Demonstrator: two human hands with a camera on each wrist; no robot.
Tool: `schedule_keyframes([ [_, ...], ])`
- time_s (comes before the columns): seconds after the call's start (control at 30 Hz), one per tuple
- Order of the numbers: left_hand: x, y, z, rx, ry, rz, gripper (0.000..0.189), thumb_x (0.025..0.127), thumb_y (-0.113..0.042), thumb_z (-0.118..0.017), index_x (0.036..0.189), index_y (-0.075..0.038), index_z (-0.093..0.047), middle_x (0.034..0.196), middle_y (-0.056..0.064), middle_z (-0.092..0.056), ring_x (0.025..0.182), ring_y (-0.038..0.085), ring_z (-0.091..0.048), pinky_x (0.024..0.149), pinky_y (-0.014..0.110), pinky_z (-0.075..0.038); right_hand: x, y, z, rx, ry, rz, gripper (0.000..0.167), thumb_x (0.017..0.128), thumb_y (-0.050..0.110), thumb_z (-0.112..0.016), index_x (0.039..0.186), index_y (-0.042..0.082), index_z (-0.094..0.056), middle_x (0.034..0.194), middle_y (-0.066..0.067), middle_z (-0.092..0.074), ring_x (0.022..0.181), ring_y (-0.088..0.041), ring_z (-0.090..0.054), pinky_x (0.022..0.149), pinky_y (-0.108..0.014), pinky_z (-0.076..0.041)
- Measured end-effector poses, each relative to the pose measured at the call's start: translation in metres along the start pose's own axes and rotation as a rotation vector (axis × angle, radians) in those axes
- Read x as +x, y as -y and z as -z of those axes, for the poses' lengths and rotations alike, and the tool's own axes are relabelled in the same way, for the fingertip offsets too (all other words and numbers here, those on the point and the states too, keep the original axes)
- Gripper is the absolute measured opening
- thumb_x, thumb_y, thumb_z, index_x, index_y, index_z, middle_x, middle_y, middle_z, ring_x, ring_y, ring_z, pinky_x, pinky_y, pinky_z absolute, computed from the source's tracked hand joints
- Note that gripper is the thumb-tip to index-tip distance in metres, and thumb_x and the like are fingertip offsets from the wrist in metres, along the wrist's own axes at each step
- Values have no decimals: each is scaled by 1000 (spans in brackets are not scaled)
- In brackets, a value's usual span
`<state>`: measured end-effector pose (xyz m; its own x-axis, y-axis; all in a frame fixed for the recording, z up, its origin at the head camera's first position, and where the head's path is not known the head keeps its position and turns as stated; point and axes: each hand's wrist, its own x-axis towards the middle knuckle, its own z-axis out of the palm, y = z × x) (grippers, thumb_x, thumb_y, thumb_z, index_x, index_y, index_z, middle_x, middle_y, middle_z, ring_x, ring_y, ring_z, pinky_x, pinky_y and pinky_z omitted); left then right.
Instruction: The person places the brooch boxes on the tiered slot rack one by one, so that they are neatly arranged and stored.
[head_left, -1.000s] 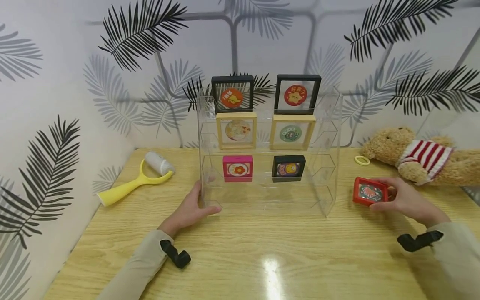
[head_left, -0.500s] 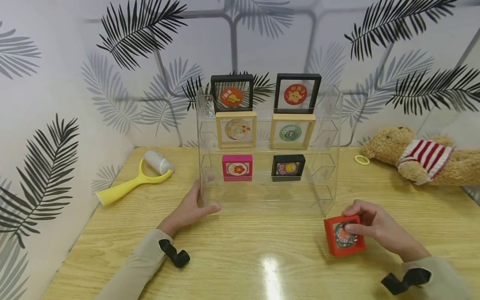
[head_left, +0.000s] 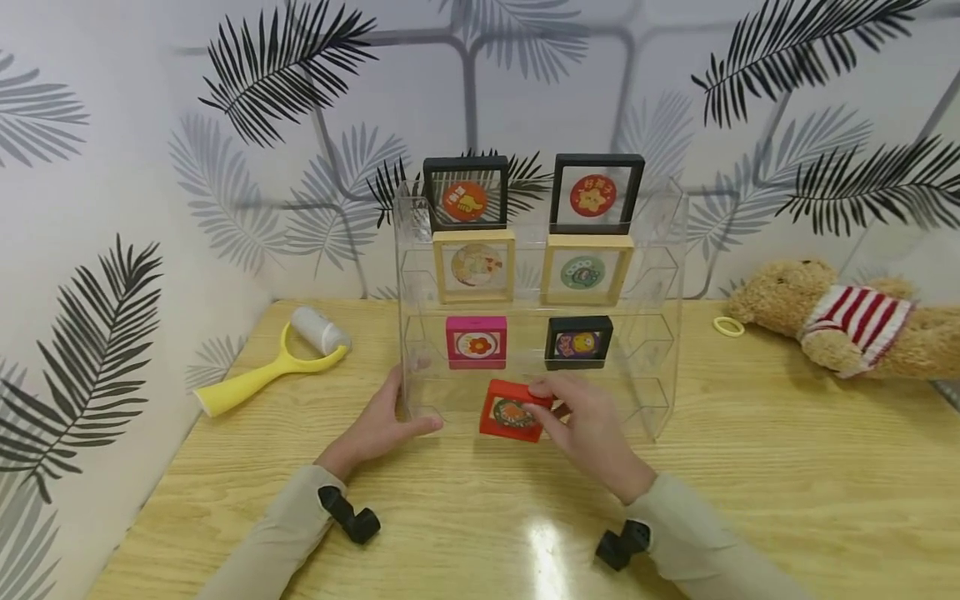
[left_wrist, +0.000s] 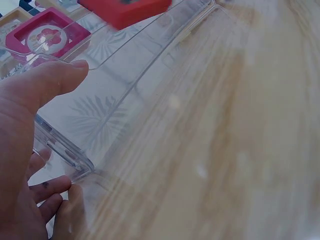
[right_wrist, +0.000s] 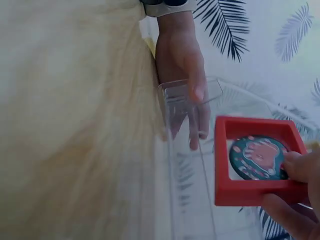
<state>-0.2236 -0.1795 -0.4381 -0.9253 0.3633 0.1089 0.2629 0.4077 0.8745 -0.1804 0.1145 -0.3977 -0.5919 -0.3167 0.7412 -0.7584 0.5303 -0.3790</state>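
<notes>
A tiered clear acrylic display stand point(head_left: 540, 400) stands upright on the table. My left hand point(head_left: 378, 425) holds its left end, thumb at the front and fingers around the side panel; in the left wrist view the thumb point(left_wrist: 55, 82) lies over the clear edge. A small red frame point(head_left: 510, 412) with a round green-and-red badge is pinched by its right side between the thumb and fingers of my right hand point(head_left: 592, 429). It is tilted, in front of the stand's lowest tier. In the right wrist view the red frame point(right_wrist: 222, 160) faces the camera.
The stand bears a pink frame point(head_left: 477, 321), a small black frame point(head_left: 581, 323), two wooden-coloured frames and two larger black frames. At left lies a yellow slingshot-shaped handle point(head_left: 247, 387) with a grey-white roller point(head_left: 318, 329). Right are a yellow ring point(head_left: 728, 327) and teddy bear point(head_left: 855, 325).
My right hand has carried the red frame from beside the teddy bear, leftwards across the table, to the front of the stand. The left hand has stayed at the stand's left end.
</notes>
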Motion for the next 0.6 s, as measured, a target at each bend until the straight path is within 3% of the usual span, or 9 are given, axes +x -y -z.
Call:
schedule_keyframes([
  [0.17, -1, -2, -3, -11, 10, -5, 88, 81, -28, -78, 150, -17, -25, 153, 14, -31, 142, 34, -28, 113, 56, -22, 20, 4, -25, -49, -57, 83, 19, 74, 2, -81, 87, 5, -67, 93, -8, -66, 69, -13, -66, 60, -20, -54],
  [0.4, 1, 1, -2, -4, 10, -7, 88, 81, -28, -78, 150, -21, -24, 154, 11, -30, 143, 32, -27, 114, 56, -22, 24, 2, -34, -115, 122, 191, 20, 75, 4, -81, 91, 7, -68, 95, -5, -66, 89, -20, -58, 79, -29, -53],
  [0.6, 0, 2, 1, -10, 8, 5, 89, 80, -28, -79, 150, -22, -24, 155, 10, -29, 143, 33, -25, 114, 57, -20, 18, 2, -34, -160, 183, 180, 36, 79, 3, -76, 113, 5, -63, 113, -14, -60, 102, -25, -54, 83, -34, -52],
])
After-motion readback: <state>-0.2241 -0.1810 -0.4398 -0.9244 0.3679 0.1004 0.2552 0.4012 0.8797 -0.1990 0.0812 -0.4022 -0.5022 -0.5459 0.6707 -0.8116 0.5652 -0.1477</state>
